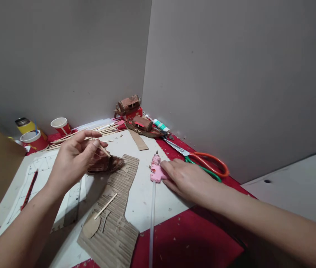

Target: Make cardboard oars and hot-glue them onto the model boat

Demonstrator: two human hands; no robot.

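My left hand (77,154) pinches a short thin wooden stick (105,150) between thumb and fingertips. Just beneath it is a brown model boat (99,164), partly hidden by the hand, at the top edge of a corrugated cardboard sheet (116,186). On the right, my right hand (184,178) has its fingers closed around the handle of a pink hot glue gun (156,171). The gun's nozzle points away from me, and a long clear glue stick (152,219) sticks out of its back. Another wooden stick (105,206) lies on the cardboard.
Scissors (194,154) with orange and green handles lie beyond my right hand. Two finished-looking boats (142,124) and a glue tube (161,125) stand in the corner. Paper cups (61,126), loose sticks, a pencil (30,189) and a cardboard box (2,171) are at left.
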